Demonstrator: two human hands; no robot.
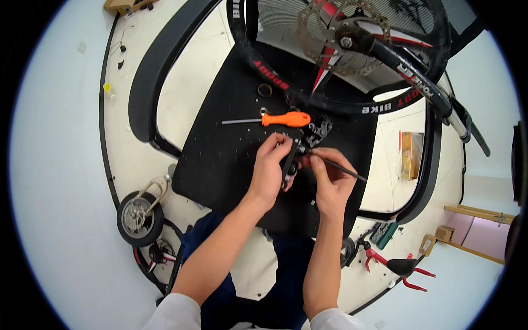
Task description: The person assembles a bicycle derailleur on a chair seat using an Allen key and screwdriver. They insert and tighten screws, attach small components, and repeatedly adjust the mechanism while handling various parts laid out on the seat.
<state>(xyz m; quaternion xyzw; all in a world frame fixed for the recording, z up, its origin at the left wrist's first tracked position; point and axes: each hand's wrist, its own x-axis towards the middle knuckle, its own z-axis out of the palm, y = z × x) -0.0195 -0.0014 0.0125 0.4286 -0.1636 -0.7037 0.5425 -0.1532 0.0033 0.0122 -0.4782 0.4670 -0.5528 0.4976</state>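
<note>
My left hand (268,168) is closed around a black bicycle part (288,163), which has a long flat plate and rounded pieces along its side. Its exact kind is partly hidden by fingers. From the right, my right hand (334,181) pinches a thin black hex key (346,170); one end meets the part, the other sticks out to the lower right. Just beyond my hands lies an orange-handled screwdriver (286,119), its shaft pointing left. Beside its handle is a dark metal mechanism (320,131). A small metal ring (265,89) rests farther back.
A black chair seat (220,159) lies under the work, flanked by armrests (144,93). A bicycle wheel (250,55) with disc and fork (423,82) overhangs its far side. On the floor are a small wheel (137,219), a red frame-like part (375,256) and a green case (384,235).
</note>
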